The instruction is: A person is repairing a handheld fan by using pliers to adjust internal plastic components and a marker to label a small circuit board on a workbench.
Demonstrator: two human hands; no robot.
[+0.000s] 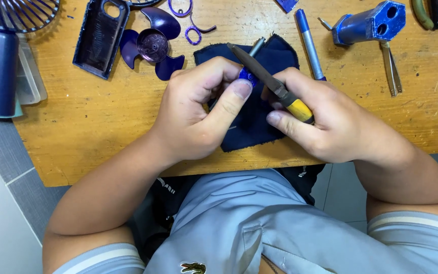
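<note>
- Left hand (198,109) is curled tight, thumb and fingers pinching a small blue part (248,76) just above the dark cloth (252,101).
- Right hand (325,119) is closed round the yellow handle of a slim metal file (264,76); the blade slants up and left, crossing the blue part.
- The dark cloth lies on the wooden surface (102,132). Left of the cloth: a purple fan blade (154,44) and a dark blue casing shell (100,35). Right of the cloth: a blue pen-like tool (309,44), a blue cylindrical housing (368,24) and metal tweezers (391,68).
- Risk: the file tip sits close to the left thumb; a slip under pressure could scrape it.
- Risk: the part is small and held at its edge only; side force could flick it off the cloth.
- Hidden: most of the blue part is covered by fingers, so its shape cannot be told. A grey metal rod (257,46) shows behind the file, its lower end concealed.
</note>
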